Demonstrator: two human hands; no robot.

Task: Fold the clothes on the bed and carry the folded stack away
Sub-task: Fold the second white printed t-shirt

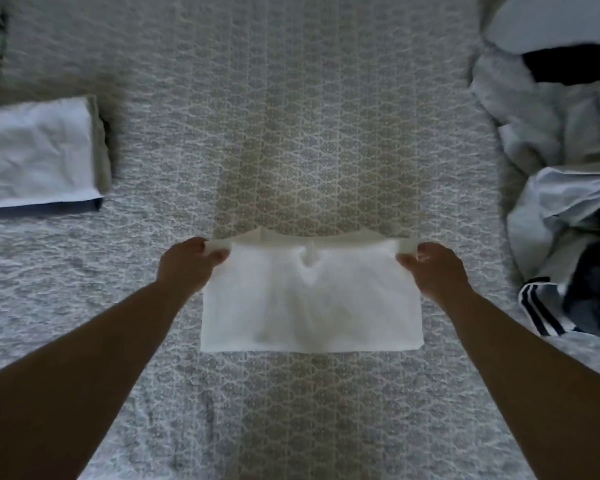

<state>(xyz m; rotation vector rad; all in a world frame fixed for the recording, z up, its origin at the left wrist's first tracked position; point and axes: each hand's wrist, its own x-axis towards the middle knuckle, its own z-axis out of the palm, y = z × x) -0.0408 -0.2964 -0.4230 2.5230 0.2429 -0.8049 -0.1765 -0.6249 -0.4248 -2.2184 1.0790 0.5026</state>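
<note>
White garment (310,299) lies mid-bed on the patterned bedspread (291,116), part folded. My left hand (187,268) pinches its far left corner, my right hand (437,271) pinches the far right corner, top edge lifted. Folded stack (39,154) far left; unfolded clothes pile (561,140) at right.

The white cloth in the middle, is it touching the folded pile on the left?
Apart. The head view shows the white cloth lying between both hands, with a wide stretch of patterned bedspread bare between it and the folded pile.
</note>
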